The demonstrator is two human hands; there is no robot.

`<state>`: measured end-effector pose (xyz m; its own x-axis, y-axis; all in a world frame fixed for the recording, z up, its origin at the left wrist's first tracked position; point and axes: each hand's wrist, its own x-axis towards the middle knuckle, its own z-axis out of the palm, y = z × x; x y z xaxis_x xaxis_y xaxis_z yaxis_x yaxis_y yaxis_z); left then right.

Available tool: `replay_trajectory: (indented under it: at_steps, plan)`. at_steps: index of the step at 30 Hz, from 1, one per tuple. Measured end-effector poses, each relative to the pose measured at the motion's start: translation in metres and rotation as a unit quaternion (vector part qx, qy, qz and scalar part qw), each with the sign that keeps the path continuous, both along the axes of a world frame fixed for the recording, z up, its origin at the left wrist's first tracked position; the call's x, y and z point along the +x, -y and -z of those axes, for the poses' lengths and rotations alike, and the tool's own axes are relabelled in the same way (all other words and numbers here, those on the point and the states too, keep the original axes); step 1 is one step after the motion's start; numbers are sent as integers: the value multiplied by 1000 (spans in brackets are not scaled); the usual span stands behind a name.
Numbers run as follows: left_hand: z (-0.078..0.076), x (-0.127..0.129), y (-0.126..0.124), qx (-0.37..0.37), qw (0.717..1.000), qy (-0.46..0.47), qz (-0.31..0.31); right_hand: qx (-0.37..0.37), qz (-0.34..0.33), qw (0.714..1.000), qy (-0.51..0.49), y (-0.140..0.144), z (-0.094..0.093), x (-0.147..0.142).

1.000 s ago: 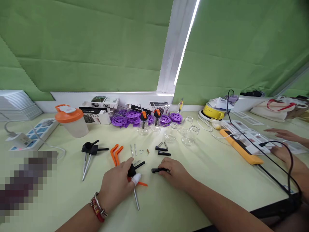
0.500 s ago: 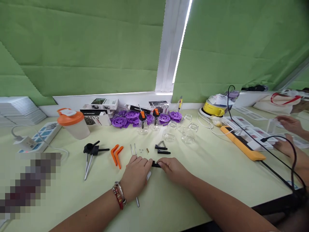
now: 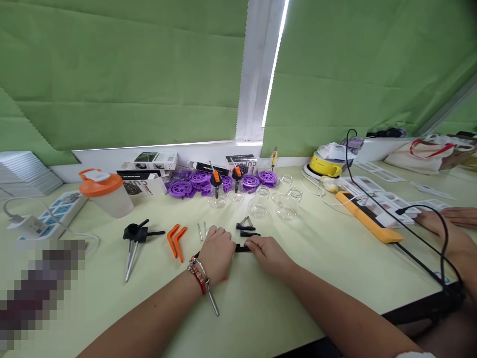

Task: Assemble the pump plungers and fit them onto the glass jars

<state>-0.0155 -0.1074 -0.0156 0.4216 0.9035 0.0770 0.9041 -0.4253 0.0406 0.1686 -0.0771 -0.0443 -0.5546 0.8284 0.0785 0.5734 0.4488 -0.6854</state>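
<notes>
- The right hand (image 3: 269, 254) is pinching a slim black part (image 3: 244, 248) between both hands
- The left hand (image 3: 218, 252) is covering its other end, leaving me unable to tell its grip
- Two orange-topped pieces (image 3: 237, 174) are looking assembled
- Black tubes (image 3: 250, 233), springs (image 3: 246, 221) and orange levers (image 3: 178, 244) are lying loose on the worktop (image 3: 261, 313), work seemingly remaining

slim black part (image 3: 244, 249), crosswise, partly hidden, just nearer than two similar black pieces (image 3: 249, 233)

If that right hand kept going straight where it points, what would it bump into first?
Probably the left hand, just past the black piece the right hand holds; depth is hard to judge.
</notes>
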Motion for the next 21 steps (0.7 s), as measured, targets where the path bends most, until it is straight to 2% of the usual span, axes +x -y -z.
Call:
replay_trajectory:
  at_steps: [4,7,12,16,21]
  plan:
    - [3,-1,1,17,1000,1,0,-26,2,1000,14,-3,1,5]
    - [0,-4,4,16,1000,9,-18,-40,34,998,31,-8,1,9]
    - [1,-8,4,7,999,8,-31,-6,79,992,93,-16,0,10]
    - [2,-12,0,4,1000,0,-29,18,75,988,130,-18,0,7]
    - [-3,-14,-4,-29,999,-6,-38,44,74,983,161,-20,2,5]
